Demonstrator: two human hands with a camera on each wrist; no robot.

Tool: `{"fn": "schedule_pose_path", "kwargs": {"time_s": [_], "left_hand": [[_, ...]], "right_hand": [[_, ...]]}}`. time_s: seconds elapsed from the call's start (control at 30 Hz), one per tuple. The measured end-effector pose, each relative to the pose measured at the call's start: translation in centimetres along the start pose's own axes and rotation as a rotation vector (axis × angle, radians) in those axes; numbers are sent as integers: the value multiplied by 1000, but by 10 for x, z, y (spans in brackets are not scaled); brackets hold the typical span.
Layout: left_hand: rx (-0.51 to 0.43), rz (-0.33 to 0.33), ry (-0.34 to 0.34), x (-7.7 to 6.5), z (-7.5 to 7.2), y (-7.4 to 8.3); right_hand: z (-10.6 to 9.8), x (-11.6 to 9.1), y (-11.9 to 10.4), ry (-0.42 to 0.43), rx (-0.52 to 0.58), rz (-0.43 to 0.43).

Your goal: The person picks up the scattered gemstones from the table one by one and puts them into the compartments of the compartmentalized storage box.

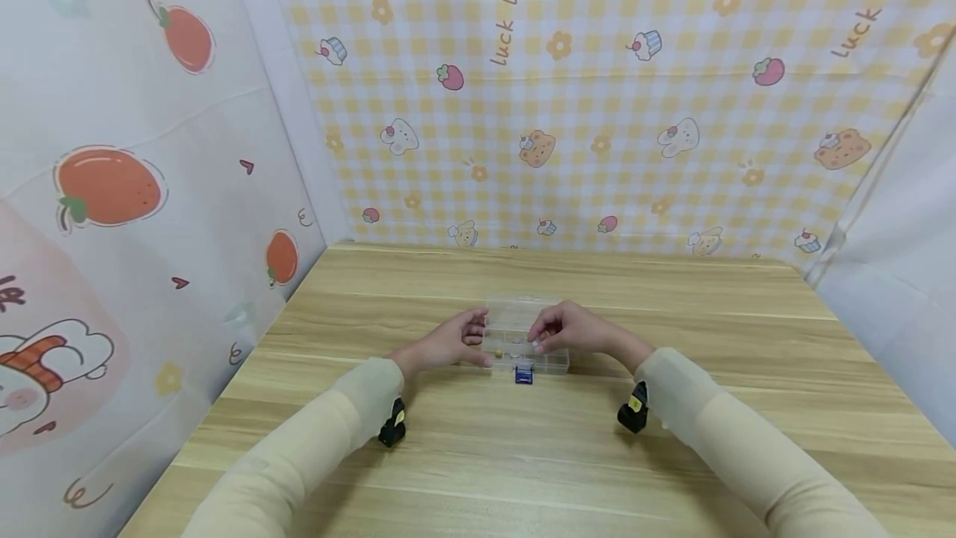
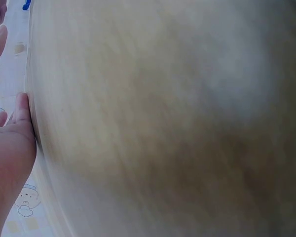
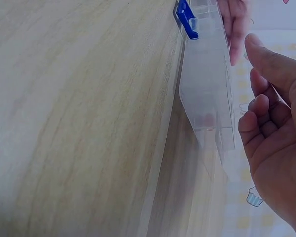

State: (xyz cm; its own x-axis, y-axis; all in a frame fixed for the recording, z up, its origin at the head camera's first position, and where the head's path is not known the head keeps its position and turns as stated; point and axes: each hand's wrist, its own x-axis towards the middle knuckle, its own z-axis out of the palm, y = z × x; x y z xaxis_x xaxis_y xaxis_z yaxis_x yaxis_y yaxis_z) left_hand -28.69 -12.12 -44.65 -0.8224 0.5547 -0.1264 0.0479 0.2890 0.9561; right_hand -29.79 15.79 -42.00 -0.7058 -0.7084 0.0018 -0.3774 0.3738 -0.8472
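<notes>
A clear plastic compartment box lies on the table with its transparent lid folded back. At its front a blue latch hangs down. My left hand rests at the box's left side, thumb by the front corner and fingers loosely bent. My right hand is over the right compartments, thumb and forefinger pinching a small white piece. A small yellowish piece sits in a front left compartment. In the right wrist view, the right hand appears beside the box wall.
The wood-grain table carries the box near its middle. A yellow checked cloth hangs along the back edge, and a white printed cloth stands on the left. A black wrist camera hangs below the right sleeve, another below the left.
</notes>
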Motion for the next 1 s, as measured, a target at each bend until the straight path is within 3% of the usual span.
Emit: {"fn": "schedule_pose_path", "kwargs": {"time_s": [1.0], "left_hand": [[-8, 0, 8, 0, 2, 1]], "right_hand": [[3, 2, -1, -31, -49, 26]]}}
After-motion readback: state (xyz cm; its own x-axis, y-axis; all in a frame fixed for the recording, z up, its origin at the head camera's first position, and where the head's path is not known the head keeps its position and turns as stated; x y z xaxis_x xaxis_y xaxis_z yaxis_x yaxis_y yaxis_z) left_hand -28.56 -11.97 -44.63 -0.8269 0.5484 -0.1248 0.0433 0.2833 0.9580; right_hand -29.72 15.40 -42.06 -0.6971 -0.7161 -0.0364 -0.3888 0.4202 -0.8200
